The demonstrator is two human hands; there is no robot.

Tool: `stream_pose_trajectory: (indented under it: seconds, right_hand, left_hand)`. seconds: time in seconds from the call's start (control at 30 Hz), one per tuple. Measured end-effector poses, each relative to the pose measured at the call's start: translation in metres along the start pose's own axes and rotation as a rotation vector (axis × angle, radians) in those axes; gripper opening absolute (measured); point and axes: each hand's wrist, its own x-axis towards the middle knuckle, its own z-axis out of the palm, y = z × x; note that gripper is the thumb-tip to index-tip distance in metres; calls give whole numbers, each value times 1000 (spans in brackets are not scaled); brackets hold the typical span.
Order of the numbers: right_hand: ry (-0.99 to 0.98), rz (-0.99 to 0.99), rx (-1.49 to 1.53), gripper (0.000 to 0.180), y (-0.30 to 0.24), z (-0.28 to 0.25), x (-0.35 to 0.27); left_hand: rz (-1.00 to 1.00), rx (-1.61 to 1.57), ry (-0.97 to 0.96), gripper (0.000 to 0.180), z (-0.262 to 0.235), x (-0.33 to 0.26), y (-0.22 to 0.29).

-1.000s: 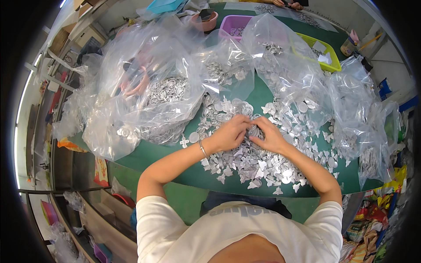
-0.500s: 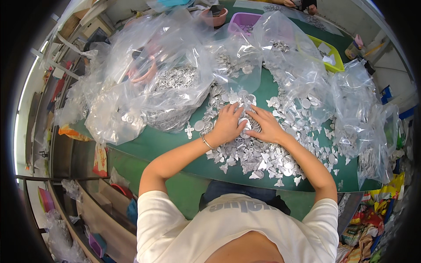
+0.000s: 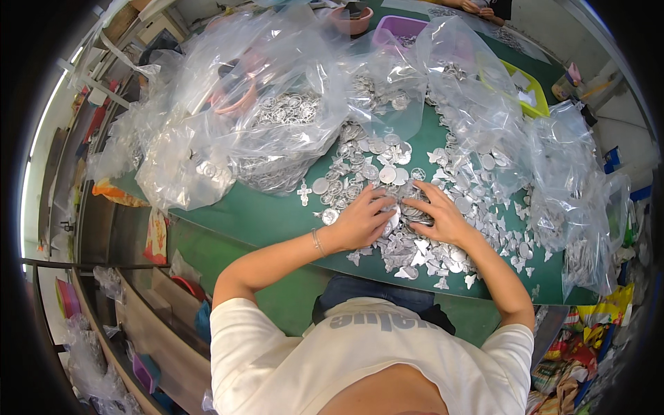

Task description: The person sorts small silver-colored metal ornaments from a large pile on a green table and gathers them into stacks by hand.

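A heap of small silver metal charms [image 3: 404, 207] lies on the green tabletop, with round discs, openwork rings and winged or pointed shapes among them. My left hand [image 3: 363, 220], with a thin bracelet at its wrist, rests on the heap's left side, fingers curved and a little apart. Opposite it, my right hand [image 3: 443, 216] touches the right side with spread, bent fingers. Between both hands the charms are cupped loosely; neither hand grips a single piece. Just left of the heap lies a cross-shaped charm [image 3: 303, 194] by itself.
Large clear plastic bags of metal pieces [image 3: 287, 114] stand at the left, others [image 3: 487, 104] at the right. Behind are a pink bowl [image 3: 351, 19], a purple basket [image 3: 400, 28] and a yellow-green basket [image 3: 529, 93]. A co-worker's hands [image 3: 477, 8] show at the far edge.
Both hands have drawn back toward me over the heap, with the fingers bending more. Round discs beyond the fingertips are now uncovered. The view has shifted slightly.
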Motion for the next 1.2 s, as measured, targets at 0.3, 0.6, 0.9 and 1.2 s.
stream_pose_trajectory:
  seconds: [0.3, 0.6, 0.9, 1.2]
  right_hand:
    - [276, 217, 11, 20, 45, 25, 81]
    - [132, 283, -245, 16, 51, 38, 118]
    - [212, 431, 68, 26, 64, 62, 159]
    - [664, 236, 141, 24, 51, 54, 136]
  left_hand:
    - [-173, 25, 87, 27, -11, -40, 4]
    - [-439, -78, 341, 25, -7, -75, 21]
    - [-654, -97, 681, 29, 7, -82, 34]
    - [-656, -84, 700, 29, 11, -85, 31]
